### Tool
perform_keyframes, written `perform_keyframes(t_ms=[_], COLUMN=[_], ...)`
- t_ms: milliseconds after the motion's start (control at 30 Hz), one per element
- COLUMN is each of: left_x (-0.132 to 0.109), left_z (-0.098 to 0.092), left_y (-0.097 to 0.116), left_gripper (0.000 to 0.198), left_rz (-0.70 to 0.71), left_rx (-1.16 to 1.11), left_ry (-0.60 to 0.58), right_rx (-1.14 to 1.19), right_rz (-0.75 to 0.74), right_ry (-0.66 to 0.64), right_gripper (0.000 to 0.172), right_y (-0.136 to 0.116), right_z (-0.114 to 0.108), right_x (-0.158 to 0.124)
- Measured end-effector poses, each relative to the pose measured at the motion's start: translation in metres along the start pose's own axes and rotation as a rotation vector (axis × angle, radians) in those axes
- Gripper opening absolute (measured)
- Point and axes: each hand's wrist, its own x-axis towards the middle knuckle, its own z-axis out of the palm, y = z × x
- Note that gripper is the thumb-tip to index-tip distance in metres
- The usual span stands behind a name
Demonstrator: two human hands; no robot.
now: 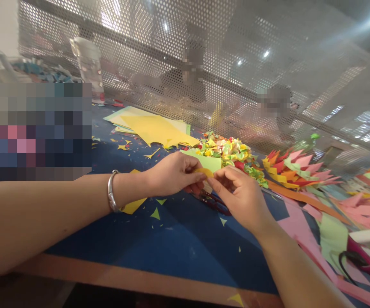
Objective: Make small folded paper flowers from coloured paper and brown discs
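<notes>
Between my two hands is a small yellow piece of paper [205, 172]. My left hand [175, 174], with a silver bracelet [111, 191] at the wrist, pinches it from the left. From the other side, the thumb and fingers of my right hand [240, 193] close on it. Dark-handled scissors [216, 202] lie on the blue table just below my fingers, partly hidden. Behind my hands sits a light green sheet [211, 163]. A yellow paper piece [134, 204] lies partly under my left wrist.
Beyond my hands is a pile of small folded paper pieces [226, 149]. Large yellow sheets [159, 126] lie at the back left near a clear bottle [90, 68]. Pointed paper shapes [297, 169] and pink strips [303, 231] cover the right. A perforated panel [133, 51] stands behind.
</notes>
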Motion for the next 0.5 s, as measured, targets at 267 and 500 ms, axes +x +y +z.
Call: perform_keyframes(t_ms=[267, 500], left_x=[-0.0020, -0.0050], left_z=[0.0043, -0.0038], left_y=[0.0020, 0.0062], left_gripper=[0.019, 0.013], left_rz=[0.044, 0.089], left_rx=[-0.009, 0.349], left_ry=[0.064, 0.068], right_rx=[0.005, 0.028], right_rz=[-0.009, -0.013], right_ry=[0.012, -0.041], right_gripper=[0.016, 0.019], right_y=[-0.0029, -0.0028], right_z=[-0.0005, 0.0019], right_x=[0.0002, -0.0004])
